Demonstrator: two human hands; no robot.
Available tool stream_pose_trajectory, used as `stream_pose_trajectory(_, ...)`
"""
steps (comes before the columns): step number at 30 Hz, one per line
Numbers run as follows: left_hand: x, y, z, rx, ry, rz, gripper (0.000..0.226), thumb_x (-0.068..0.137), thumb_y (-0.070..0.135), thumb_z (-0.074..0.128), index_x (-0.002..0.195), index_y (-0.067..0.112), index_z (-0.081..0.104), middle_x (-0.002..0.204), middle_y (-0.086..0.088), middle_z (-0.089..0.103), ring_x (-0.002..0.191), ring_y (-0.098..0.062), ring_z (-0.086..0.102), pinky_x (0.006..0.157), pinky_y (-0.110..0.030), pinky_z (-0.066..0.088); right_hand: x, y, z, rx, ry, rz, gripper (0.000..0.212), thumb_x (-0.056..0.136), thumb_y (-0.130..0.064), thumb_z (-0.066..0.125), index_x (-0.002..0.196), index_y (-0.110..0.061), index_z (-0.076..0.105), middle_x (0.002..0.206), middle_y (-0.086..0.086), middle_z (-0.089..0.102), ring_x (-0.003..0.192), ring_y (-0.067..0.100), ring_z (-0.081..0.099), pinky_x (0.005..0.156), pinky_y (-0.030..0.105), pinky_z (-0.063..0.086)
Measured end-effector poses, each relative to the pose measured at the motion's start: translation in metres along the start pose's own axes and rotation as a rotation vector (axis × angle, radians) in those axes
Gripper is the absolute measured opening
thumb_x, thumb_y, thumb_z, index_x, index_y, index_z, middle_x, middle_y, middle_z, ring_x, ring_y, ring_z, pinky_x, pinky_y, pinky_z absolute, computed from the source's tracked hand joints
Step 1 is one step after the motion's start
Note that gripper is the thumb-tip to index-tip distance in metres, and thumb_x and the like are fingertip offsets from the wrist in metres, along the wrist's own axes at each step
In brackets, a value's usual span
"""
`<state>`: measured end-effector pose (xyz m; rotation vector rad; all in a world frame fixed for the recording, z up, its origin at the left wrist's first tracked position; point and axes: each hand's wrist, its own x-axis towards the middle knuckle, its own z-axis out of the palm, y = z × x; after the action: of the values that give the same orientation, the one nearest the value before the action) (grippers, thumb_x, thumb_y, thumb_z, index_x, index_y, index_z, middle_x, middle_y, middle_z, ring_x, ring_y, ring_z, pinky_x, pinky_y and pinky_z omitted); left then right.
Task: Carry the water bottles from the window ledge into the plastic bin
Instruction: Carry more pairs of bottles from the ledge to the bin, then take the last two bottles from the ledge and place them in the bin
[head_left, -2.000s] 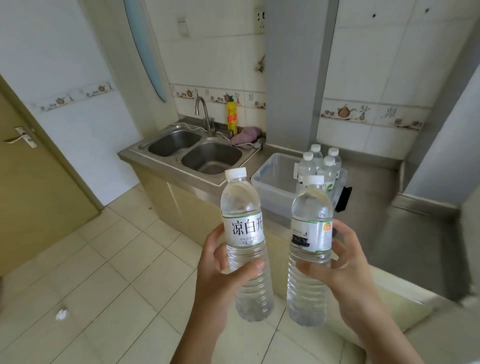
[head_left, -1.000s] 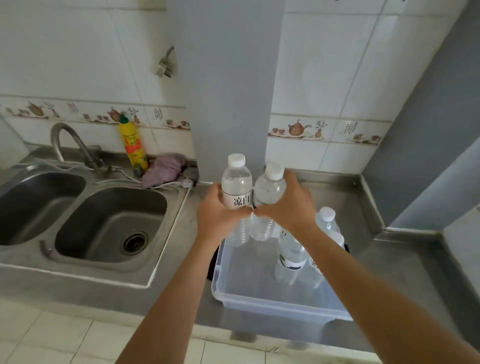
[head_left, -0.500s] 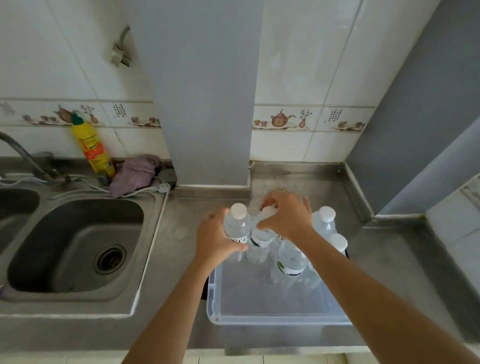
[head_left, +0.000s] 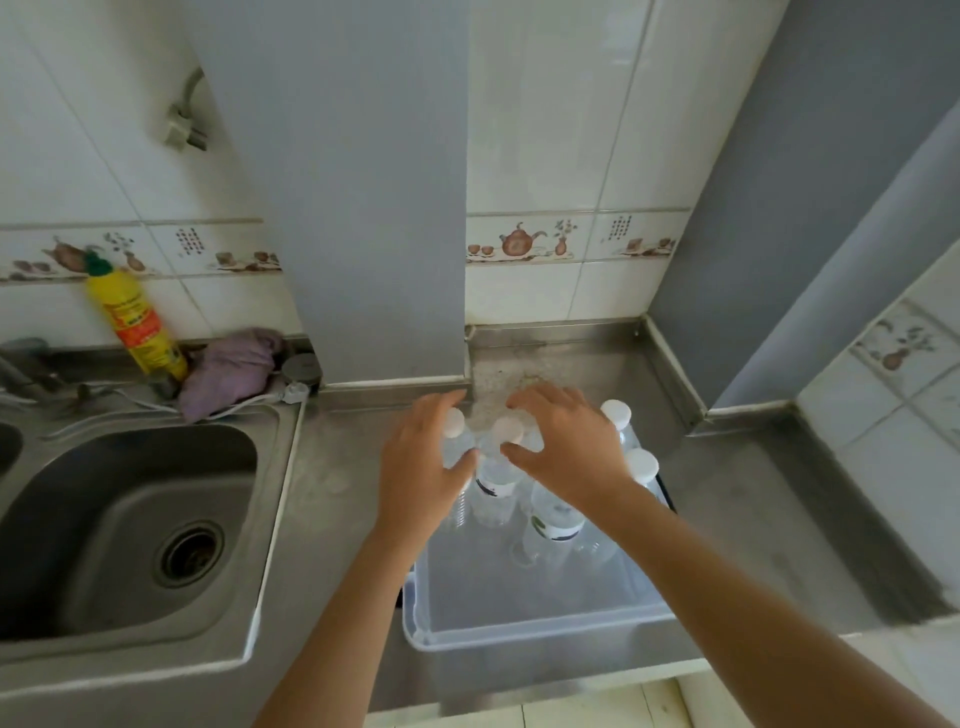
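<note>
Release step: left hand (head_left: 423, 467) and right hand (head_left: 566, 452), fingers spread, over clear white-capped water bottles (head_left: 493, 483) standing in translucent plastic bin (head_left: 519, 631). Next, probably: lift clear without tipping them.

two hands, left (head_left: 421, 467) and right (head_left: 566, 447), one clear plastic bin (head_left: 519, 631) with at least five white-capped water bottles (head_left: 641, 465) visible (some hidden under the hands), one yellow detergent bottle (head_left: 137, 325), one purple cloth (head_left: 228, 369), one sink basin (head_left: 130, 519) fully in view.
</note>
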<state>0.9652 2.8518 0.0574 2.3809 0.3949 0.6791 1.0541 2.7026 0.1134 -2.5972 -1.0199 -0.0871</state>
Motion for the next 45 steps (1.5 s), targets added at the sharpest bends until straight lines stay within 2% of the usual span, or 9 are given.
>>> stream_pose_trajectory(2, 0.000, 0.013, -0.004, 0.098, 0.071, 0.103, 0.053, 0.082, 0.023, 0.076, 0.131, 0.019, 0.057, 0.124, 0.000, 0.062, 0.111, -0.025, 0.059, 0.094, -0.041, 0.046, -0.017, 0.005, -0.011, -0.093, 0.145, -0.018, 0.043, 0.072, -0.040, 0.077, 0.110, -0.022, 0.066, 0.114, -0.001, 0.068, 0.103, 0.023, 0.064, 0.086, 0.035, 0.050)
stream_pose_trajectory(5, -0.005, 0.048, -0.011, 0.228, 0.140, 0.242, 0.041, 0.089, 0.031, 0.067, 0.129, 0.020, 0.061, 0.124, 0.000, 0.065, 0.112, -0.024, 0.060, 0.094, -0.041, 0.042, -0.047, 0.018, -0.035, -0.141, 0.271, 0.008, 0.041, 0.077, -0.043, 0.070, 0.111, -0.020, 0.066, 0.118, 0.002, 0.067, 0.105, 0.023, 0.064, 0.092, 0.039, 0.049)
stream_pose_trajectory(14, -0.035, 0.170, 0.016, 0.262, 0.079, 0.558, 0.046, 0.088, 0.037, 0.062, 0.130, 0.020, 0.062, 0.125, -0.001, 0.067, 0.119, -0.026, 0.061, 0.098, -0.056, 0.042, -0.167, 0.062, -0.113, -0.295, 0.331, 0.276, 0.049, 0.089, -0.047, 0.049, 0.130, -0.021, 0.057, 0.138, 0.002, 0.056, 0.124, 0.022, 0.054, 0.105, 0.048, 0.043)
stream_pose_trajectory(20, -0.091, 0.259, 0.053, 0.128, -0.064, 0.720, 0.050, 0.089, 0.041, 0.051, 0.135, 0.022, 0.059, 0.133, 0.001, 0.064, 0.123, -0.023, 0.059, 0.102, -0.056, 0.040, -0.282, 0.093, -0.146, -0.309, 0.378, 0.485, 0.051, 0.091, -0.049, 0.045, 0.134, -0.023, 0.051, 0.143, 0.001, 0.051, 0.129, 0.021, 0.049, 0.111, 0.044, 0.031)
stream_pose_trajectory(25, -0.162, 0.328, 0.086, 0.078, -0.212, 0.827, 0.054, 0.087, 0.044, 0.048, 0.136, 0.023, 0.055, 0.134, 0.000, 0.064, 0.123, -0.022, 0.060, 0.105, -0.058, 0.038, -0.393, 0.114, -0.166, -0.333, 0.468, 0.652, 0.053, 0.091, -0.051, 0.040, 0.133, -0.020, 0.051, 0.142, 0.005, 0.052, 0.127, 0.025, 0.052, 0.107, 0.049, 0.039)
stream_pose_trajectory(29, -0.224, 0.383, 0.108, 0.043, -0.246, 0.928, 0.052, 0.086, 0.040, 0.063, 0.134, 0.020, 0.056, 0.131, -0.004, 0.066, 0.119, -0.026, 0.063, 0.101, -0.060, 0.041, -0.484, 0.127, -0.179, -0.344, 0.501, 0.783, 0.053, 0.089, -0.050, 0.042, 0.130, -0.019, 0.054, 0.138, 0.006, 0.055, 0.123, 0.028, 0.055, 0.101, 0.047, 0.046)
stream_pose_trajectory(32, -0.273, 0.425, 0.123, 0.000, -0.287, 0.995, 0.055, 0.084, 0.042, 0.062, 0.133, 0.019, 0.058, 0.130, -0.005, 0.067, 0.118, -0.026, 0.064, 0.100, -0.060, 0.041, -0.548, 0.136, -0.188, -0.362, 0.517, 0.870, 0.054, 0.088, -0.050, 0.043, 0.130, -0.018, 0.057, 0.136, 0.006, 0.056, 0.121, 0.026, 0.054, 0.094, 0.046, 0.051)
stream_pose_trajectory(37, -0.346, 0.495, 0.149, -0.075, -0.396, 1.102, 0.061, 0.080, 0.040, 0.075, 0.135, 0.021, 0.058, 0.133, -0.001, 0.064, 0.123, -0.021, 0.061, 0.104, -0.055, 0.038, -0.643, 0.146, -0.209, -0.399, 0.551, 1.033, 0.054, 0.086, -0.050, 0.044, 0.130, -0.020, 0.054, 0.137, 0.006, 0.056, 0.121, 0.025, 0.054, 0.098, 0.046, 0.049)
stream_pose_trajectory(45, -0.425, 0.607, 0.210, -0.212, -0.524, 1.301, 0.054, 0.084, 0.043, 0.051, 0.134, 0.023, 0.057, 0.133, 0.002, 0.064, 0.127, -0.020, 0.058, 0.105, -0.053, 0.040, -0.758, 0.187, -0.241, -0.493, 0.624, 1.292, 0.057, 0.086, -0.050, 0.043, 0.131, -0.017, 0.054, 0.135, 0.008, 0.056, 0.120, 0.028, 0.055, 0.099, 0.047, 0.047)
